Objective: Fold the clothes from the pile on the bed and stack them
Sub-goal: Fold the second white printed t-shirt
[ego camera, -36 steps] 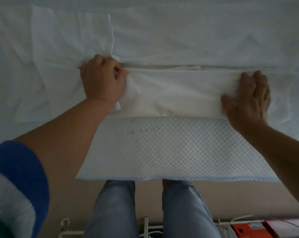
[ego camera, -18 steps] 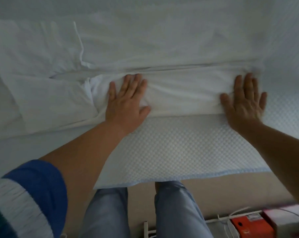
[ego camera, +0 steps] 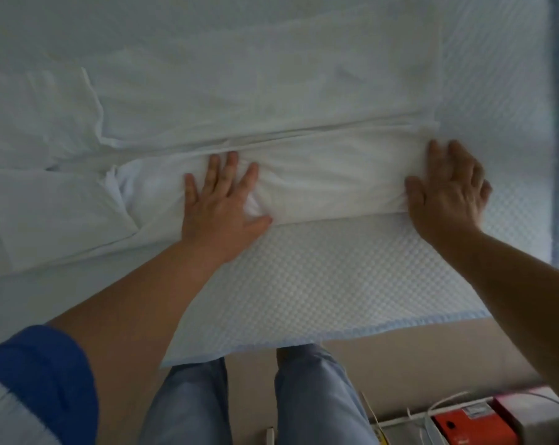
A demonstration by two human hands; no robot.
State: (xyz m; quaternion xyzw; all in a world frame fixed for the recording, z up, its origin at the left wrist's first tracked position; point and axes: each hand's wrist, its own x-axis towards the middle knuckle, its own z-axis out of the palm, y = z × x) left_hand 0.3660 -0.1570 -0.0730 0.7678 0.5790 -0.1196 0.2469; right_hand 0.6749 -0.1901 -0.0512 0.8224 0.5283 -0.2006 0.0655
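Observation:
A white garment [ego camera: 329, 175] lies spread across the bed, its near edge folded over into a long band. My left hand [ego camera: 222, 207] lies flat with spread fingers on the left part of that folded band, pressing it down. My right hand [ego camera: 448, 187] lies flat on the band's right end, fingers straight. A sleeve or loose part of the garment [ego camera: 53, 203] trails off to the left, wrinkled.
A white quilted bed cover [ego camera: 320, 277] with a pale blue edge hangs toward me. My legs in jeans [ego camera: 191, 406] stand against the bed. On the floor at the lower right sit an orange box [ego camera: 470, 425] and a white cable [ego camera: 445, 399].
My left hand let go of the bunched fabric, moved right along the fold and now lies flat. My right hand stays flat on the right end. The view has shifted right.

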